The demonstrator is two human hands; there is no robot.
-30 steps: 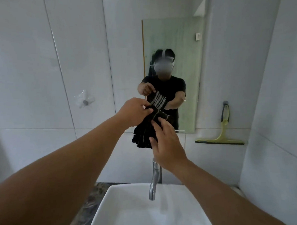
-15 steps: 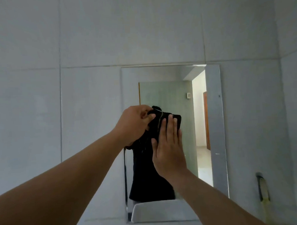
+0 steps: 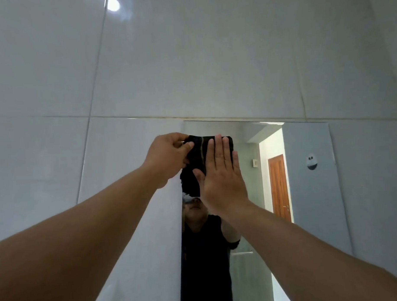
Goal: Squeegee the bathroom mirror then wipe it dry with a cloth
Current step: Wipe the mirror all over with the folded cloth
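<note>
Head view, hands [image 3: 193,164] pressing cloth [image 3: 196,153], mirror [image 3: 307,191]

Mirror [image 3: 307,191]: set in the tiled wall [image 3: 190,60], top edge just under a grout line. Cloth [image 3: 197,155]: against the mirror's upper left corner. Right hand [image 3: 221,178]: flat over the cloth's right part. Left hand [image 3: 166,158]: at the cloth's left edge, fingers [image 3: 188,146] pinching it.
</note>
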